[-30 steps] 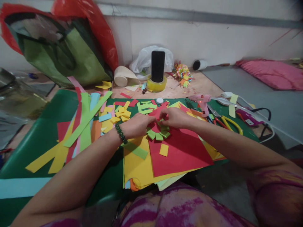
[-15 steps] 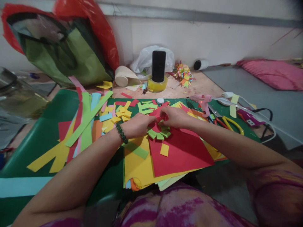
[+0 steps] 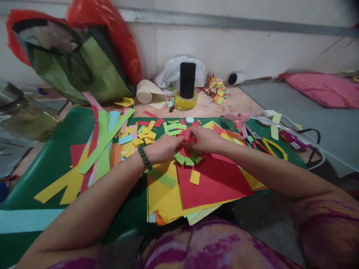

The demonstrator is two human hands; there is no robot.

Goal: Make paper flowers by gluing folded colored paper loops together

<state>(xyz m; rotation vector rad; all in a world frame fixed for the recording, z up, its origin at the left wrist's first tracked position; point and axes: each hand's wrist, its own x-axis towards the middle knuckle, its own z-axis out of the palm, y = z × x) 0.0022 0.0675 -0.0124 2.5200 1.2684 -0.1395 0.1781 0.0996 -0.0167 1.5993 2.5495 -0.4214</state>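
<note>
My left hand (image 3: 167, 148), with a dark green bead bracelet (image 3: 144, 157) on its wrist, pinches a small red paper piece (image 3: 190, 139) together with my right hand (image 3: 206, 139). Fingertips partly hide that piece. Just below them, folded green paper tabs (image 3: 189, 161) form a curved row on a red sheet (image 3: 215, 183); the fingers cover the row's upper part. One yellow paper piece (image 3: 195, 178) lies on the same sheet, nearer to me. Beneath it are yellow sheets (image 3: 164, 201).
Long paper strips (image 3: 104, 145) and cut yellow pieces (image 3: 146, 133) lie on the left of the green surface. A pink glue gun (image 3: 240, 123) and yellow-handled pliers (image 3: 276, 147) are at right. Behind, a phone (image 3: 187, 79) stands in a tape roll (image 3: 186, 101) near a paper flower ball (image 3: 217, 89).
The view has shifted slightly. Both hands stay at the same spot, their fingers moving only a little around the red paper piece.
</note>
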